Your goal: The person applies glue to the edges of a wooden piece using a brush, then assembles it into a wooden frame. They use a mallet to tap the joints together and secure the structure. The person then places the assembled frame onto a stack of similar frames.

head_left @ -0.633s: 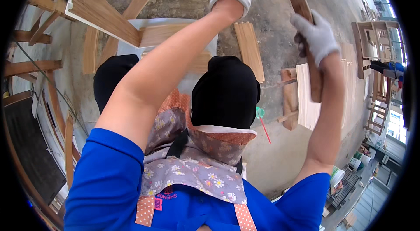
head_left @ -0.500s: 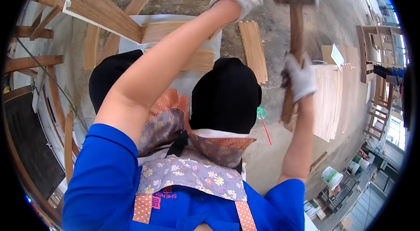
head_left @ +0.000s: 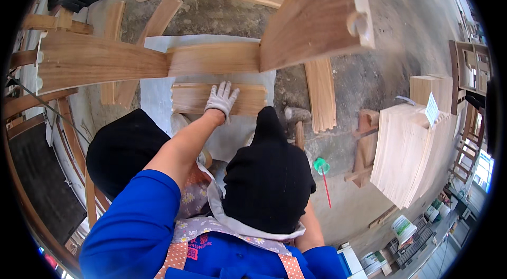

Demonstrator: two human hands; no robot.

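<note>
My left hand point(head_left: 222, 100), in a pale work glove, lies with fingers stretched over a loose wooden board point(head_left: 185, 100) with notched ends. Just beyond it, a middle board point(head_left: 214, 58) joins a left board point(head_left: 103, 61) and a right board point(head_left: 311, 22); both rise from its ends, with scalloped joints along their upper edges. My right forearm point(head_left: 312, 231) passes behind my black-covered right knee, which hides the hand. Beside that knee a hammer point(head_left: 297, 115) lies head forward, its wooden handle point(head_left: 299, 135) partly covered; I cannot tell whether my right hand touches it.
A white sheet point(head_left: 153, 91) lies under the boards. More boards lie on the floor, including one at right point(head_left: 320, 94). A tall stack of pale panels point(head_left: 401, 147) stands farther right, near a green cup point(head_left: 320, 165) with a red stick. Wooden frames line the left side.
The hammer has come down from the air to the floor beside my knee. My left hand has left the right board and come down onto the loose board. The joined boards now face me more squarely.
</note>
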